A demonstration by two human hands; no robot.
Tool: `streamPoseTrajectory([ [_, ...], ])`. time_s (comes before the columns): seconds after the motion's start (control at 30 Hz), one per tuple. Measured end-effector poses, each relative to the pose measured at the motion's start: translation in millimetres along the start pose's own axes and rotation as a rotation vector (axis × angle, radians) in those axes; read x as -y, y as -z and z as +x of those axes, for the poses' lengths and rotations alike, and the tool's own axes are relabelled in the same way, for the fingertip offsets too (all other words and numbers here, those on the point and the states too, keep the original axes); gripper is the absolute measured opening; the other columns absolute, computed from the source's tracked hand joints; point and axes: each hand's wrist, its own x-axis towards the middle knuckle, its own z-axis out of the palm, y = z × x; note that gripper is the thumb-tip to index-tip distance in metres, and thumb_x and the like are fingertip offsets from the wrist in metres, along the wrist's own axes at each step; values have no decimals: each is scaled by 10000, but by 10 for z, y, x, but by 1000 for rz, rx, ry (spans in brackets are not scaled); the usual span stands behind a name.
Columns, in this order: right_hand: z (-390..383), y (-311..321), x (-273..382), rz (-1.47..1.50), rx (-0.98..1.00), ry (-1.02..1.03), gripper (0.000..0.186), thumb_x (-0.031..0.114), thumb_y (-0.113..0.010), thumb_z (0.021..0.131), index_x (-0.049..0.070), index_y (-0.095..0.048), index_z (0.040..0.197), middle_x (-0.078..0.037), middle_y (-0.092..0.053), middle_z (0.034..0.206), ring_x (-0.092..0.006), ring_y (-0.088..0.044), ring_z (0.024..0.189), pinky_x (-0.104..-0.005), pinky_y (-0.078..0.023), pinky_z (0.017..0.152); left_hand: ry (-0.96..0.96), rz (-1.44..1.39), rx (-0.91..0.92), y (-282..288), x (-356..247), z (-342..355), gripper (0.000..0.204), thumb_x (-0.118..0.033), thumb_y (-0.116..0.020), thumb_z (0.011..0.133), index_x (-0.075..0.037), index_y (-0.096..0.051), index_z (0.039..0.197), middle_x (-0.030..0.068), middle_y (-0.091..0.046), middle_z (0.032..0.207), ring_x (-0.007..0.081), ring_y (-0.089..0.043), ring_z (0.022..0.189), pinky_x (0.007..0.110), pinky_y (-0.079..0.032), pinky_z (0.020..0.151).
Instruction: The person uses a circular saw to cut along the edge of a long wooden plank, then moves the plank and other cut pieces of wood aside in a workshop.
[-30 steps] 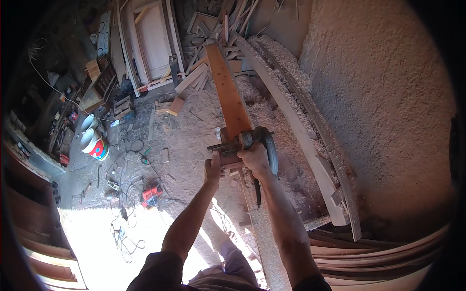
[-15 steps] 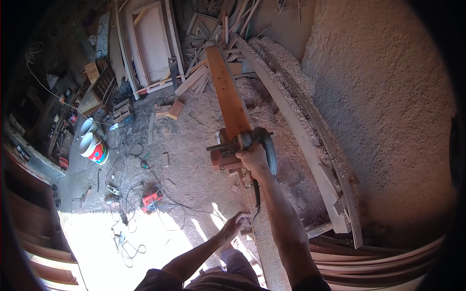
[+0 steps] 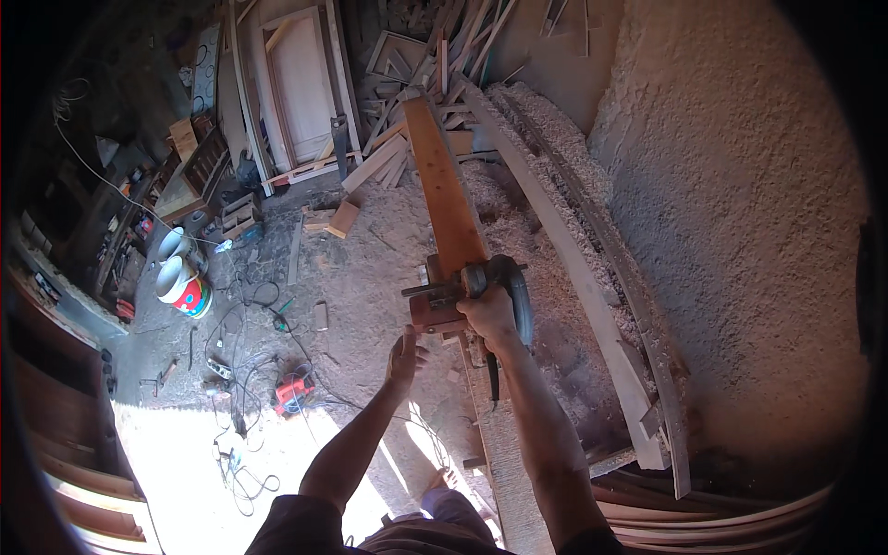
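My right hand (image 3: 488, 316) is wrapped round the rear handle of an electric planer (image 3: 442, 310) with a dark red and black body. The planer rests on a long narrow board (image 3: 446, 199), whose smooth orange-brown face stretches away from me, while its nearer part (image 3: 504, 453) looks pale and rough. Beside the planer's left side, just below its body, my left hand (image 3: 405, 361) is raised with fingers apart and nothing in it. A black cord (image 3: 493, 381) hangs from the back of the tool.
Two long beams (image 3: 583, 250) covered in shavings lie along the rough wall on the right. Tangled cables and a red power tool (image 3: 292, 393) are on the floor at left, near white buckets (image 3: 180, 279). Wood offcuts and a panelled door (image 3: 301, 88) stand at the back.
My left hand has let go of the cord behind the planer and moved forward and left, up to the tool's side. My right hand keeps its hold; the view has shifted slightly.
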Motion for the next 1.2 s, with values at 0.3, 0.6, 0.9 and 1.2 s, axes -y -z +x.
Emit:
streamPoseTrajectory([
  [0.3,208,-13,156,-105,1,-75,248,93,-703,723,-56,-713,922,-180,-719,836,-262,-728,805,-396,-573,672,152,-74,-60,-336,-622,550,716,-794,-583,872,-88,-655,966,-5,-560,667,103,-520,487,267,-406,444],
  [0.6,409,-81,336,-120,-32,-46,276,164,-700,716,-60,-698,876,-290,-720,841,-403,-750,882,-461,-573,763,127,-87,-69,-338,-717,838,704,-787,-586,870,-87,-650,890,-3,-534,640,107,-503,482,272,-387,440],
  [0.9,709,-182,326,-113,-21,-64,263,162,-696,719,-68,-701,846,-300,-716,827,-402,-754,873,-461,-576,753,117,-87,-94,-353,-845,1088,726,-800,-588,859,-79,-670,896,-4,-543,636,105,-495,486,271,-374,440],
  [1.2,1101,-318,201,-16,14,-51,245,62,-694,727,-69,-716,933,-148,-731,831,-208,-729,770,-371,-584,638,88,-104,-83,-336,-970,1376,690,-751,-593,891,-66,-673,894,9,-554,644,106,-502,481,269,-397,434],
])
